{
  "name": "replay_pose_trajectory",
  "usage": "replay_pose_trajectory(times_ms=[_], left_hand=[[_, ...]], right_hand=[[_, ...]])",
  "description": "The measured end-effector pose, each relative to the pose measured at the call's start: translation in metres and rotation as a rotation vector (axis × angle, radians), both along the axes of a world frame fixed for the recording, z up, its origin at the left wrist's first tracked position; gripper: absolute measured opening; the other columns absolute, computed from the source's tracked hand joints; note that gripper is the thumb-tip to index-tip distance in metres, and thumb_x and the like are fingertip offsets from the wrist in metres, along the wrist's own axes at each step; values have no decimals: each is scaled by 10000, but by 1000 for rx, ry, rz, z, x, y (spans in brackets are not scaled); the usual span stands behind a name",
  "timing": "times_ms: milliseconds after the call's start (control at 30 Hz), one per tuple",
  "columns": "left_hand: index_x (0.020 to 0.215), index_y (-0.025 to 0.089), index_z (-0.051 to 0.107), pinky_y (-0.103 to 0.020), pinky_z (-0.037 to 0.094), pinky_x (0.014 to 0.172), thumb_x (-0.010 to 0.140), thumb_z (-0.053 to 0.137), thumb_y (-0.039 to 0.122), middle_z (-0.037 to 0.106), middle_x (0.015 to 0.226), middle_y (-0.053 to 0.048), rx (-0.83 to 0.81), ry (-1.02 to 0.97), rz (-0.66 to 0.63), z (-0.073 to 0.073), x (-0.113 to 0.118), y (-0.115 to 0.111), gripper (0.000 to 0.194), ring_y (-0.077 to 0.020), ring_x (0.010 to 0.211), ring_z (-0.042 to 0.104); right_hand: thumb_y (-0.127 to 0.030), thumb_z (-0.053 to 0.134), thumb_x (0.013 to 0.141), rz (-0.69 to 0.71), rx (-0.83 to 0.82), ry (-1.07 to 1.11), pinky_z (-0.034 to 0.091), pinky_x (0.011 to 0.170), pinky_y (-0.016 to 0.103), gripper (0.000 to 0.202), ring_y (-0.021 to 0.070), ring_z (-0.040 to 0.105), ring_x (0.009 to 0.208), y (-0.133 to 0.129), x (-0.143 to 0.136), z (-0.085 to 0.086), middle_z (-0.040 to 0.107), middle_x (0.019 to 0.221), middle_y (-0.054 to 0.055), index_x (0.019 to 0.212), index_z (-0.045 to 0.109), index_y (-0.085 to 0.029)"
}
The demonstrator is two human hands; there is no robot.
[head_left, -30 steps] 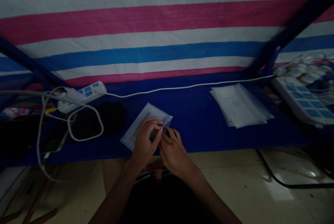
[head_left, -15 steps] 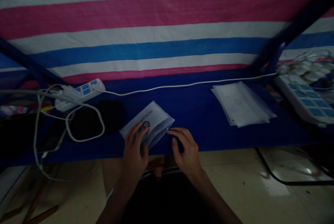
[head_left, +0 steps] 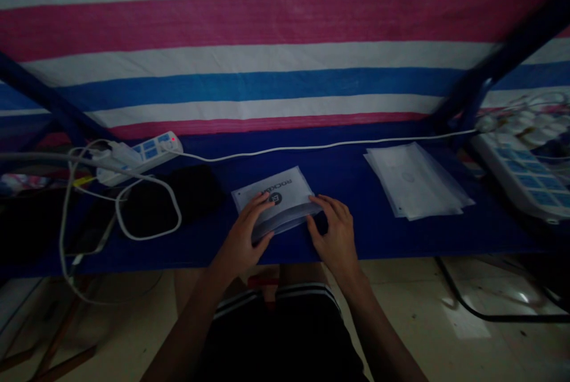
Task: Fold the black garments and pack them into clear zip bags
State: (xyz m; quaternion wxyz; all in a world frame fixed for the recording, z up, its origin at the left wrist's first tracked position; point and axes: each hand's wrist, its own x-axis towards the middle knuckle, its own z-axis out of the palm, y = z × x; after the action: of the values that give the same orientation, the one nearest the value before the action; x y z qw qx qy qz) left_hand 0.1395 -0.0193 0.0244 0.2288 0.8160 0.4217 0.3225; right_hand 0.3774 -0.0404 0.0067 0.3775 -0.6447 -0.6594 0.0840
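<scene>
A small stack of frosted plastic bags [head_left: 288,185], the top one printed with dark lettering and a round logo, lies at the near part of the blue surface. My left hand [head_left: 249,229] grips its left and near side, fingers on top and thumb at the near edge. At the right edge, my right hand [head_left: 332,227] has its fingertips on the corner and its thumb bent near the front side. The near edges of the bags bulge apart a little in layers. Further right lies another loose pile of frosted bags [head_left: 416,180], untouched.
On the left are a power strip [head_left: 149,153] with a red light, looped white cables, a black cloth-like item [head_left: 196,192] and a phone [head_left: 91,230]. Another power strip [head_left: 521,174] with plugs stands at right. A white cord [head_left: 285,148] crosses behind; striped sheeting [head_left: 267,25] hangs beyond.
The bag stack has shifted right and turned to lie straighter. My left hand has moved right with it, and my right hand now touches its right corner.
</scene>
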Motion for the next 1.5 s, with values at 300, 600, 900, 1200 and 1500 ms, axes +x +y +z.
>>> replay_pose_trajectory(times_ms=[300, 600, 900, 1200, 1500], left_hand=[[1385, 274, 565, -633, 437, 1201, 929, 614, 104, 499, 1586, -130, -3, 134, 11, 4, -48, -28, 489, -327, 1525, 411], [999, 249, 672, -488, 573, 1071, 968, 583, 92, 695, 1292, -78, 153, 23, 84, -6, -19, -11, 183, -259, 1277, 649], [1004, 235, 636, -473, 552, 992, 908, 654, 46, 631, 1191, -74, 200, 58, 133, -7, 16, -3, 212, -264, 1143, 613], [1022, 218, 644, -374, 538, 836, 972, 654, 115, 631, 1006, -47, 224, 69, 15, -4, 15, -9, 115, -223, 951, 602], [980, 202, 654, -336, 546, 776, 989, 651, 139, 668, 954, -44, 254, 40, -35, -7, 16, -9, 64, -202, 881, 625]], right_hand=[[-374, 576, 987, -61, 1, -15, 446, 1095, 608, 423, 347, 546, 1300, -2, 11, -3, 640, 1364, 155, 1377, 628, -215], [-316, 570, 982, -154, 187, 145, 552, 931, 490, 281, 292, 639, 1136, -8, 11, 8, 681, 1220, 139, 1235, 631, -211], [-220, 602, 967, 65, 175, 119, 504, 716, 340, 87, 188, 610, 757, -11, 7, 12, 658, 794, 10, 887, 633, -229], [-209, 668, 933, 276, -8, 138, 442, 758, 344, 22, 188, 614, 770, -18, -24, 12, 652, 779, -6, 954, 673, -212], [-232, 683, 938, 278, -23, 99, 410, 766, 337, 19, 187, 617, 759, -18, -27, 11, 667, 769, -9, 925, 677, -219]])
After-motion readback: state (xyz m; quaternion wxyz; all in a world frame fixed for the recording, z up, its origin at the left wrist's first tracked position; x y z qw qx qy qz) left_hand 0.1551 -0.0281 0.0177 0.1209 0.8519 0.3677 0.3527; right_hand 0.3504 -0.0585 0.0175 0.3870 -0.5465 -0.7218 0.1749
